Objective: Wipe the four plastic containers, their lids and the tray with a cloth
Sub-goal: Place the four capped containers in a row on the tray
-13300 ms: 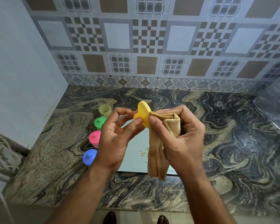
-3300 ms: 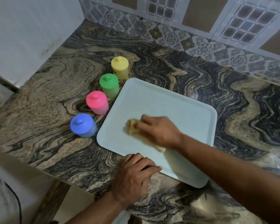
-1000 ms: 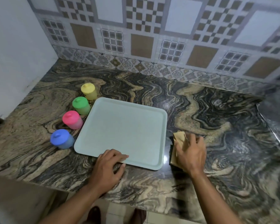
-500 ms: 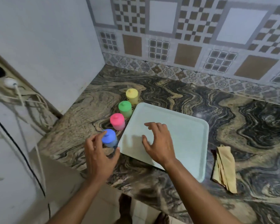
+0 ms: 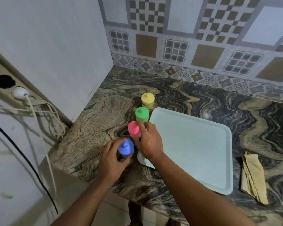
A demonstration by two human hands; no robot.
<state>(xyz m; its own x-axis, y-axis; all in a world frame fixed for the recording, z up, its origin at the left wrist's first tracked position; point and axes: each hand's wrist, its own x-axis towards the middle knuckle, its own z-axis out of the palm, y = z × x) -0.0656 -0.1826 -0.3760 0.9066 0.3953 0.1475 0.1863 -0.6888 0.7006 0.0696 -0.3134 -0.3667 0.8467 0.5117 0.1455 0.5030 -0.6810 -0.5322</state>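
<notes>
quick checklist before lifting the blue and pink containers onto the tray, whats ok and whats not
1. Left hand grips the blue container: ok, fingers curl round it.
2. Right hand grips the pink container: ok, fingers wrap its side.
3. Lids seated on both: ok by the look of it; tightness cannot tell.
4. Tray has free space to set them down: ok, nothing lies in it.
5. Cloth out of the way: ok, folded on the counter right of the tray.
6. Green container clear of the pink one: cannot tell, they stand close.
</notes>
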